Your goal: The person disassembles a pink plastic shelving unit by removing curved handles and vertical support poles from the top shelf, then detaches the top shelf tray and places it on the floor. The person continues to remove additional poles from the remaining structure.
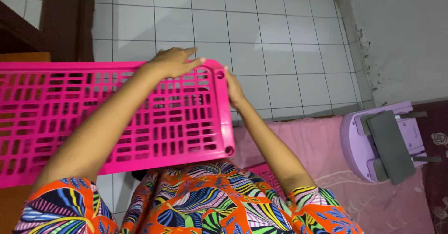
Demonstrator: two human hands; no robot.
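Our sleeves and dress in a loud leaf print

We wear short sleeves [65,210] and a dress [205,201] of orange cloth, printed with striped leaves in green, yellow, blue, black and pink; our forearms and hands are bare, with no rings or watch.

Single head-worn camera looking steeply down from above person's chest, facing forward across white tiled floor [261,38]. Sitting close: forearms filling lower frame, left hand [175,61] and right hand [233,88] lying mid-frame. Bright pink slotted plastic shelf panel [154,122] running off left edge from beneath fingers. Lilac plastic stool with grey pad [385,143] showing well right of fingers. No second view sharing scene.
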